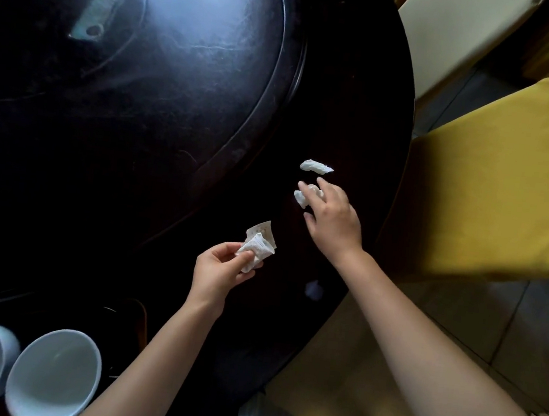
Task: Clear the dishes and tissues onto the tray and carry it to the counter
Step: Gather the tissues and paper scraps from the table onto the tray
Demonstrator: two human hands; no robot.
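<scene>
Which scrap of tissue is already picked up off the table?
The printed tissue, pinched in the left hand. The plain tissue lies free on the table; another sits under the right hand's fingertips.

- Left hand [222,263] pinches a crumpled wrapper [259,244] between thumb and fingers, above the dark table [338,119]
- Right hand [331,219] reaches forward, fingers spread over a tissue [302,197] on the table; whether they grip it I cannot tell
- A second tissue [315,166] lies just beyond, apart from the fingers
- Two white bowls [54,374] sit side by side at the near left edge
- A yellow chair [501,185] stands to the right; a glossy turntable [144,73] fills the table's middle
</scene>
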